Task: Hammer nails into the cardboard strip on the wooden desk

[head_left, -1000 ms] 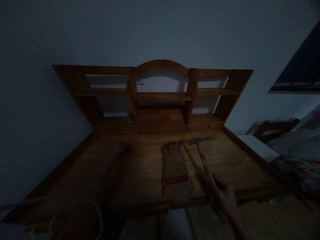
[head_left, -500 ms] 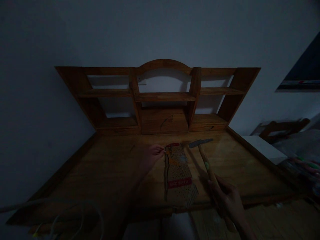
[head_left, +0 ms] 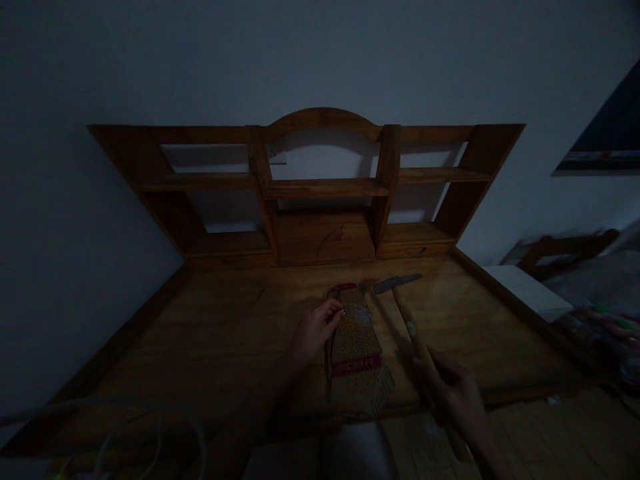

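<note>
My left hand is over the upper left part of a piece of brown cardboard, which has red bands and many small dark holes. Its thumb and fingertips are pinched on a small shiny nail-like piece, too small to make out fully. In my right hand is a hammer, gripped by its wooden handle. The hammer's dark metal head points away from me, above the desk to the right of the cardboard. Some shiny bits lie on the cardboard's upper right.
The wooden desk has a raised shelf unit along its back against the wall. A white cabinet and a wooden chair back stand at right. Pale cables hang at lower left. The room is dim.
My left hand has moved right, from the cardboard's left edge to above its surface. The hammer stays nearly where it was in my right hand. The view has shifted slightly.
</note>
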The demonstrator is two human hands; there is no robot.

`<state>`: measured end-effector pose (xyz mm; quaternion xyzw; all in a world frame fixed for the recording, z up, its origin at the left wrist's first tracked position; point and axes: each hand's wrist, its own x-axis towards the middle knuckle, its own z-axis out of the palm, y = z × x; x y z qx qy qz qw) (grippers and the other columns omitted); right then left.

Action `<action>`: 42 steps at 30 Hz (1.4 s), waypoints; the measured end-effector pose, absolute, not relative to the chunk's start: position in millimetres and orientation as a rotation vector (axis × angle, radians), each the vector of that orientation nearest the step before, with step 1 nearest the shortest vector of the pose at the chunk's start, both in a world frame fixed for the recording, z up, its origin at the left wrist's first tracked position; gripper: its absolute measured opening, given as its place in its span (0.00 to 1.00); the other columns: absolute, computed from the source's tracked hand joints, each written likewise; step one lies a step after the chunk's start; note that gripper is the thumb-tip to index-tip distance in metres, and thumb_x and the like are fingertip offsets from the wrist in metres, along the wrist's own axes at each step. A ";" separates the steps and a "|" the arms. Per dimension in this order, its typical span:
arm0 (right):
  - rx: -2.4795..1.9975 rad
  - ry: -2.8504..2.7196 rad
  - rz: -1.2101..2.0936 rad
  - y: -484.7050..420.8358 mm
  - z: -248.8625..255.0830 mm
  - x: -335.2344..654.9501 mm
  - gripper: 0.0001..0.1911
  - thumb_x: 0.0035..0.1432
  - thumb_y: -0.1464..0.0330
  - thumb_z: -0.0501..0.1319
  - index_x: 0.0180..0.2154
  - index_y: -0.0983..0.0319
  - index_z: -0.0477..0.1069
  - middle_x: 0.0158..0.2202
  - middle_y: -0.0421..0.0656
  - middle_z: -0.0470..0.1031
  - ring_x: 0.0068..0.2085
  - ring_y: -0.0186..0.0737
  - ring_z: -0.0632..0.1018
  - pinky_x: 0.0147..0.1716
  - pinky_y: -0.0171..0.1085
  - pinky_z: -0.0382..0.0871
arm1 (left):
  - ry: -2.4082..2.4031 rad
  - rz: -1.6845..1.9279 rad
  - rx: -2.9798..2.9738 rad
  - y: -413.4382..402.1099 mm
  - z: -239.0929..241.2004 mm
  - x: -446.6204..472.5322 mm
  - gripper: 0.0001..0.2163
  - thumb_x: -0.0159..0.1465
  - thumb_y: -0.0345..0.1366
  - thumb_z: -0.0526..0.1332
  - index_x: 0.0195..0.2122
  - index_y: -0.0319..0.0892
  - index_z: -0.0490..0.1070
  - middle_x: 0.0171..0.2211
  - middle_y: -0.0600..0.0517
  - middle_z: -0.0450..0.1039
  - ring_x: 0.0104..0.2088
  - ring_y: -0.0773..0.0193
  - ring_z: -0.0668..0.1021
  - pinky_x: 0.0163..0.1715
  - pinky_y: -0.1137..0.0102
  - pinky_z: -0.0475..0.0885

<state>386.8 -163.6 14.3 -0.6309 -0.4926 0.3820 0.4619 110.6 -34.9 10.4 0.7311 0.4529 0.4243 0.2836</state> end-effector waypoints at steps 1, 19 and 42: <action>-1.548 -1.212 0.950 -163.5 15.3 386.6 0.29 0.55 0.54 0.64 0.52 0.66 0.75 0.32 0.44 0.80 0.34 0.47 0.80 0.24 0.32 0.71 | 1.214 1.128 1.970 -34.9 10.5 110.8 0.05 0.64 0.37 0.59 0.38 0.45 0.71 0.34 0.55 0.78 0.34 0.67 0.80 0.37 0.74 0.76; -1.573 -1.171 0.988 -163.7 24.7 381.2 0.28 0.56 0.56 0.63 0.53 0.67 0.73 0.31 0.43 0.80 0.29 0.43 0.78 0.22 0.32 0.69 | 1.246 1.104 2.093 -33.4 6.0 110.1 0.03 0.63 0.34 0.61 0.36 0.44 0.74 0.33 0.56 0.79 0.33 0.68 0.80 0.36 0.76 0.74; -1.512 -1.769 0.393 -205.0 71.5 335.6 0.20 0.63 0.63 0.57 0.55 0.62 0.72 0.47 0.47 0.79 0.44 0.46 0.82 0.44 0.37 0.77 | 1.260 1.099 2.020 -33.4 7.9 113.5 0.04 0.61 0.33 0.63 0.33 0.42 0.78 0.31 0.54 0.79 0.30 0.67 0.79 0.32 0.75 0.73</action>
